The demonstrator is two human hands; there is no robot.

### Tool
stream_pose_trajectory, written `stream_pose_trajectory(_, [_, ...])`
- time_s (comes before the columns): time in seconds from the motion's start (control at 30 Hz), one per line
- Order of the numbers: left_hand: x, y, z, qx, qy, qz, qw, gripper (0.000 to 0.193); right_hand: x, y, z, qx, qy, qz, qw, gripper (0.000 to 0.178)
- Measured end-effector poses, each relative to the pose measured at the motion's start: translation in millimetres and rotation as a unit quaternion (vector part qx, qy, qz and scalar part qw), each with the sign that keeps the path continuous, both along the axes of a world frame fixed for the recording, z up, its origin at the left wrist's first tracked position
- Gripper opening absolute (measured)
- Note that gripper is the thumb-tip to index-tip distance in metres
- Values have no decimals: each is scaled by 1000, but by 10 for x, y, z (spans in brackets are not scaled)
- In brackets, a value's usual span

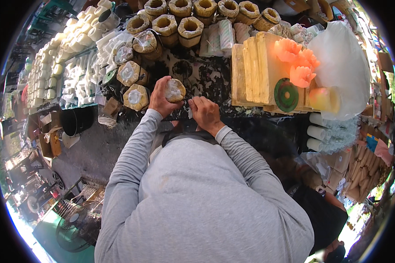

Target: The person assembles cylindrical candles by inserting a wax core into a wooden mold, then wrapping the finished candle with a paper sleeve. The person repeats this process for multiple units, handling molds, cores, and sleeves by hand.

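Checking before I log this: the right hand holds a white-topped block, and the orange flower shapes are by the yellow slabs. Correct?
No: the head view shows the left hand holding the white-topped block, with the right hand apart from it. The orange flower shapes are indeed by the yellow slabs.

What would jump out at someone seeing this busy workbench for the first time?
Probably the bright orange flower-shaped pieces at the yellowish slabs on the bench's right side. Next, the tan, white-topped block at the front edge, held in the left hand, and the crowd of white cylinders at the far left.
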State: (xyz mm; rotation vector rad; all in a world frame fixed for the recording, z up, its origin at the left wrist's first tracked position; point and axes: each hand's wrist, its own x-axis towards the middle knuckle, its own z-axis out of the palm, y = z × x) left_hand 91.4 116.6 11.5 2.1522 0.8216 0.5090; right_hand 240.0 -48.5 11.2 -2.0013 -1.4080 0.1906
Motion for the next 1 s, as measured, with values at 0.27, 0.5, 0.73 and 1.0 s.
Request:
stream_pose_trajectory(0.27, [-5, -2, -51, 0, -2, 2, 1000, 106, -44, 60, -62, -22, 21, 2, 1000, 31])
stream_pose_trajectory(0.5, [4, -20, -63, -3, 2, 7, 1000, 106, -26, 79, 35, -86, 165, -17, 982, 40])
stream_pose_trajectory(0.73, [-9, -5, -24, -35, 11, 3, 999, 108, -32, 69, 3, -124, 214, -17, 969, 38])
stream_pose_trajectory(1.0, [37, -335, 36, 24, 6, 83, 996, 128, 422, 139, -519, -85, 28, -87, 992, 32])
